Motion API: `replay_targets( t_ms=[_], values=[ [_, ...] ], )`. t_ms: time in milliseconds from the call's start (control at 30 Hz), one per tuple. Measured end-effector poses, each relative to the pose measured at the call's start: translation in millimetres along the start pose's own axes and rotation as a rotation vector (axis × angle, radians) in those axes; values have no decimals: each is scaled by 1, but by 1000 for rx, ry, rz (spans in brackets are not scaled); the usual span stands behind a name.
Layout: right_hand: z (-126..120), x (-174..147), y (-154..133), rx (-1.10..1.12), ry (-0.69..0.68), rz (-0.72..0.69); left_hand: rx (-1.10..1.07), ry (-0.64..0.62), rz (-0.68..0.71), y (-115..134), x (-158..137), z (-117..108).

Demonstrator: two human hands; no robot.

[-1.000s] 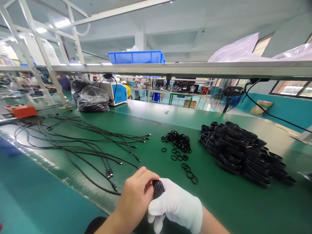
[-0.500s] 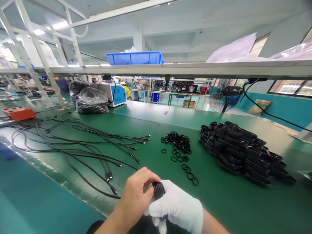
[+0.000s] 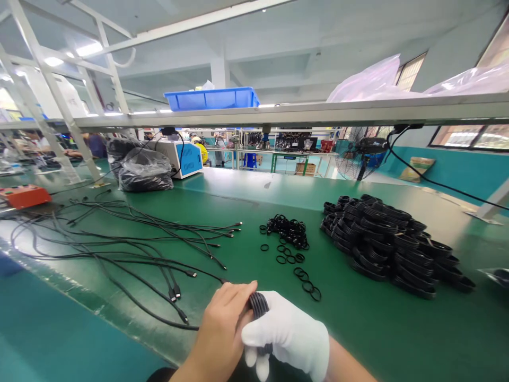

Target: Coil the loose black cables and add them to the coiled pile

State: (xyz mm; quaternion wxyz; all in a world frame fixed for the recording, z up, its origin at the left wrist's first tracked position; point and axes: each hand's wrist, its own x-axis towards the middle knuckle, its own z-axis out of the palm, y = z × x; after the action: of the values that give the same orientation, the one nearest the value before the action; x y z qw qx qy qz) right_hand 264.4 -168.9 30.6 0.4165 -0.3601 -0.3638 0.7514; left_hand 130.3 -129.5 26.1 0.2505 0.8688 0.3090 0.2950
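A black cable [image 3: 259, 304], wound into a tight coil, is between my two hands at the bottom middle. My right hand [image 3: 292, 331], in a white glove, is closed around the coil with its thumb across the front. My bare left hand [image 3: 225, 323] wraps the coil's left side, fingers together near its top; its thumb is mostly hidden. Loose black cables [image 3: 151, 260] with plug ends spread over the table on the left, one reaching my left hand. Beyond my hands lie small black rings [image 3: 312, 292] and a heap of them [image 3: 287, 231].
Coiled black cables [image 3: 377, 239] are piled on the right of the green table [image 3: 238, 207]. An orange box [image 3: 26, 196], a plastic-wrapped black bundle [image 3: 145, 170] and a blue-white machine [image 3: 186, 159] stand at the left. A shelf [image 3: 302, 115] carrying a blue bin [image 3: 212, 99] crosses above.
My left hand has shifted from a thumb-and-finger grip at the coil's top to lying closer along its left side. My right hand keeps its hold. The view has turned slightly right.
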Motion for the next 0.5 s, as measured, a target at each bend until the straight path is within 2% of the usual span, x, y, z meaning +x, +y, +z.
replay_targets(
  t_ms=[67,133,233,333,433,500],
  values=[
    [-2,-2,-4,-23,23,-25,-78,-55,-58,0,6,-11],
    [-8,-7,-14,1,106,-99,-169,-95,-145,-4,16,-22],
    [-29,-24,-38,207,347,-363,-231,-99,-243,-12,39,-27],
    [-54,-45,-61,417,507,-589,-108,-185,-190,-10,64,-9],
    [-69,-57,-70,438,554,-681,5,-325,-76,5,77,20],
    [-73,-56,-69,403,561,-684,32,-415,-23,17,76,39]
  ],
)
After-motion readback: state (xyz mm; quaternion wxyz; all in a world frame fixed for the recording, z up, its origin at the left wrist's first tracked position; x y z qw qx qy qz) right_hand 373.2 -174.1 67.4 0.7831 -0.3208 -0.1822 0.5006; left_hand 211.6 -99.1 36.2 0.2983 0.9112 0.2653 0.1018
